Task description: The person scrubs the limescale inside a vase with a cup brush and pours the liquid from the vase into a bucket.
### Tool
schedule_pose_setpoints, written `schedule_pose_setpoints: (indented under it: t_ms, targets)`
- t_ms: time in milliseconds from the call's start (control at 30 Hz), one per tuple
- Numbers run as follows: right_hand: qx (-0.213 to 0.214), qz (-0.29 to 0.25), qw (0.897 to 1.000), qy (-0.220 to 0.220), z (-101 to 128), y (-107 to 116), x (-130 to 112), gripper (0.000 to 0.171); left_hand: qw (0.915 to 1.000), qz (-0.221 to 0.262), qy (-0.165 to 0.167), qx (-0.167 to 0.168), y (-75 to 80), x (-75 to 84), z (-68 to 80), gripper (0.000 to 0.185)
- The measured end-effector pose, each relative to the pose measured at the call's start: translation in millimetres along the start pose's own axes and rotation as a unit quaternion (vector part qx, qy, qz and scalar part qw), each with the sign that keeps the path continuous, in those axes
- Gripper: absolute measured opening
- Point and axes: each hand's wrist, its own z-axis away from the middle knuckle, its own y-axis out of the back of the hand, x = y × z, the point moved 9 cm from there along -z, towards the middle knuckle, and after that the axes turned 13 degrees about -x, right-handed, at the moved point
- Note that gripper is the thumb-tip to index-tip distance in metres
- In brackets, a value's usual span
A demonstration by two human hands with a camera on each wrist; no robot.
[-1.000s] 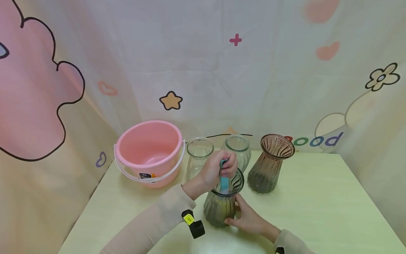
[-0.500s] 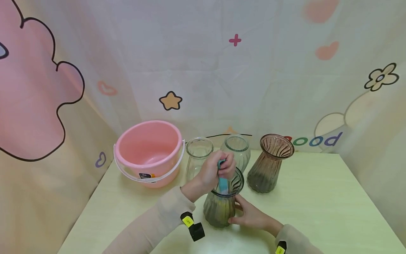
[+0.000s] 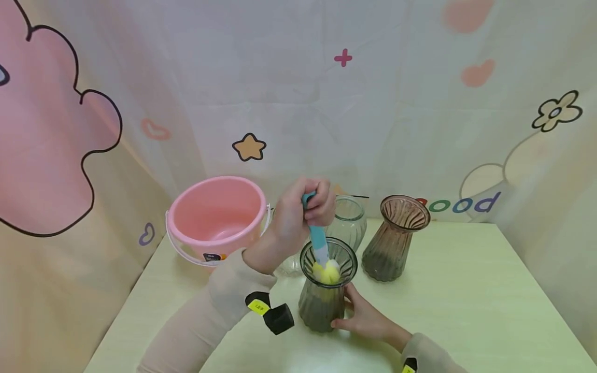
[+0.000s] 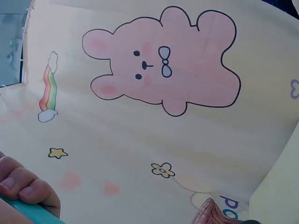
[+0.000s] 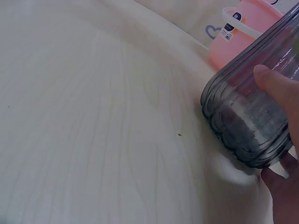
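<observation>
In the head view my left hand [image 3: 302, 215] grips the blue handle of a bottle brush [image 3: 318, 241]. The brush's yellow sponge head [image 3: 328, 272] sits inside the flared mouth of a grey ribbed glass vase [image 3: 322, 308]. My right hand [image 3: 368, 318] holds that vase low on its right side, thumb and fingers around it. From the right wrist, the thumb [image 5: 268, 79] lies along the ribbed glass near the base. In the left wrist view only curled fingers [image 4: 25, 184] and part of the teal handle [image 4: 35, 212] show.
A pink bucket [image 3: 186, 228] with a white handle stands at the back left. Behind my left hand are clear glass vases, one [image 3: 350, 225] partly visible, the other mostly hidden. A brownish-pink ribbed vase [image 3: 389, 248] stands to the right on the pale table [image 3: 466, 290], before a printed curtain.
My left hand has risen and shifted left, drawing the brush up so its yellow sponge shows in the vase mouth. The right hand stays on the grey vase.
</observation>
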Motion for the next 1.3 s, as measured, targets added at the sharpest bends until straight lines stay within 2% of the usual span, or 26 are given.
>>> schedule_pose_setpoints:
  t_ms: [133,467,567,733,867,1067,1300]
  targets:
    - [0.001,-0.011,1.0,-0.011,-1,-3,3,0.095,0.9999,-0.004,0.005,0.009,1.1,6.9,-2.7,0.031]
    - [0.013,-0.013,1.0,-0.002,-1,0,3,0.094,0.9997,-0.004,-0.021,-0.015,-3.4,-0.4,0.1,0.03]
    - [0.015,-0.003,1.0,0.005,-1,1,1,0.093,0.9998,-0.005,-0.016,-0.009,0.2,-14.7,4.2,0.03]
    - [0.013,0.027,0.999,0.021,-1,0,-2,0.085,0.9994,-0.016,0.031,-0.003,7.9,-57.4,14.5,0.032]
    - [0.015,0.035,0.999,0.035,-2,-1,-4,0.084,0.9983,-0.021,0.055,0.001,14.5,-79.4,20.1,0.032]
    - [0.014,0.029,0.999,0.027,-4,-2,-3,0.09,0.9981,-0.03,0.053,-0.005,18.0,-86.0,21.3,0.032]
    - [-0.029,0.023,0.999,-0.012,-2,-2,3,0.091,0.9989,-0.016,0.045,-0.005,19.8,-85.6,22.0,0.033]
